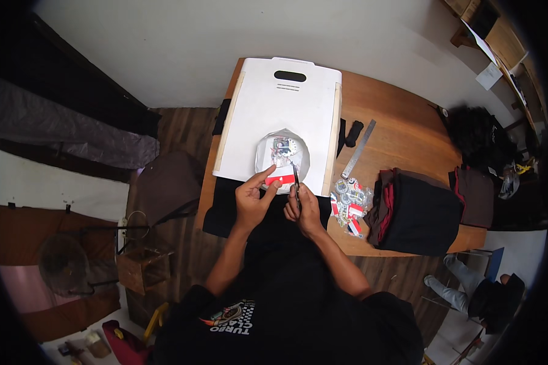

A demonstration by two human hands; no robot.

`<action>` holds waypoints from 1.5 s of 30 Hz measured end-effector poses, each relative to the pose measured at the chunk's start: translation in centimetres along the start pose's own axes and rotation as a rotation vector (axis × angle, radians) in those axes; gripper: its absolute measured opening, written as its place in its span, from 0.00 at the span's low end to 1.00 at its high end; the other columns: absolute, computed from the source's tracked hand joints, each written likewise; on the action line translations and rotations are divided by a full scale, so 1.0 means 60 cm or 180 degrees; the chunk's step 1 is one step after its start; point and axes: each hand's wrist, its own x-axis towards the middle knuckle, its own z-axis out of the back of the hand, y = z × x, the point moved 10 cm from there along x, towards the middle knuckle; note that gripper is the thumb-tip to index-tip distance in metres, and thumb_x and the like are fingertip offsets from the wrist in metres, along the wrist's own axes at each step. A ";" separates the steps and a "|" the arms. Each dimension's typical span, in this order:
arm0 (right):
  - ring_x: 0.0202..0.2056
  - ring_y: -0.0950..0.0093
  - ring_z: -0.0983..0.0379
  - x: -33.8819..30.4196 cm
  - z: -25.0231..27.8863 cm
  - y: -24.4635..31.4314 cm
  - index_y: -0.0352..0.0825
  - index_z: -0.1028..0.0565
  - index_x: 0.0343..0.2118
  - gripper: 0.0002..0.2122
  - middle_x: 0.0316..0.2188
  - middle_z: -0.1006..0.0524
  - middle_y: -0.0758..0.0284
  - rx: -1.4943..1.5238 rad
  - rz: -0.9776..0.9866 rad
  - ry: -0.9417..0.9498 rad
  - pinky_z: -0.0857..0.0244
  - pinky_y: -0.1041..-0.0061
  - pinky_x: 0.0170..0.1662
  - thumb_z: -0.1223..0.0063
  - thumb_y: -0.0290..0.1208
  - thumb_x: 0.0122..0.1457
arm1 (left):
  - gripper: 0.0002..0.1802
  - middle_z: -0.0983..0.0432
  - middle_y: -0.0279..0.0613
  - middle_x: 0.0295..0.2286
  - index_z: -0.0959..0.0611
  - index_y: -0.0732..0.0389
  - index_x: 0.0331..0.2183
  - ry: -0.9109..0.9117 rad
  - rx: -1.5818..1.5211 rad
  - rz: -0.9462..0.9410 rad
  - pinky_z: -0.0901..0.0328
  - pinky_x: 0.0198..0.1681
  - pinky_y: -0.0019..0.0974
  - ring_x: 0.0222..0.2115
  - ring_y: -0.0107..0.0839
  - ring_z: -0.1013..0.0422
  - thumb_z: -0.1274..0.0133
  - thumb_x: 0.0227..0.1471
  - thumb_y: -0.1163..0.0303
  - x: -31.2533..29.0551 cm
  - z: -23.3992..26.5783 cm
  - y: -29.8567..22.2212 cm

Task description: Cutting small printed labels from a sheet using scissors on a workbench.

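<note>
My left hand (254, 199) pinches a small red-and-white piece (279, 176), flag-like, between thumb and fingers. My right hand (304, 208) is closed round a slim dark tool, apparently scissors (296, 174), whose blades point away from me along the right edge of that piece. Just beyond both hands, a round white container (263, 152) holds printed scraps and clear cuttings (284, 148). It rests at the near end of a large white board (243, 131) with a handle slot. Black cloth (222, 207) lies under the board's near edge.
Right of the board on the wooden table (402, 125) are a metal ruler (359, 149), a small black roll (354, 133) and a pile of printed patches (353, 198). Folded dark garments (423, 213) stack farther right. Another person (493, 298) sits at the lower right; a fan (63, 266) stands left.
</note>
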 end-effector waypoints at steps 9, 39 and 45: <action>0.11 0.82 0.54 0.001 0.004 0.003 0.37 0.35 0.36 0.18 0.12 0.45 0.74 -0.0021 0.0028 -0.0107 0.55 0.80 0.17 0.70 0.47 0.74 | 0.23 0.22 0.51 0.44 0.25 0.77 0.54 0.0001 -0.0007 0.0054 0.32 0.52 0.29 0.45 0.28 0.26 0.44 0.56 0.84 -0.003 -0.002 -0.002; 0.23 0.91 0.49 0.038 0.029 0.066 0.28 0.27 0.43 0.13 0.20 0.43 0.83 -0.1442 0.0363 -0.0466 0.52 0.87 0.27 0.39 0.30 0.62 | 0.16 0.22 0.46 0.39 0.20 0.74 0.48 0.0419 0.0337 -0.0261 0.30 0.46 0.27 0.41 0.27 0.25 0.45 0.57 0.84 0.002 -0.008 -0.005; 0.22 0.91 0.48 0.024 0.022 0.080 0.30 0.26 0.40 0.10 0.19 0.41 0.83 -0.1547 0.0440 -0.0861 0.51 0.87 0.26 0.39 0.30 0.62 | 0.18 0.24 0.44 0.43 0.20 0.73 0.49 0.0355 0.0385 -0.0332 0.31 0.45 0.26 0.41 0.25 0.27 0.44 0.55 0.86 0.005 -0.006 -0.013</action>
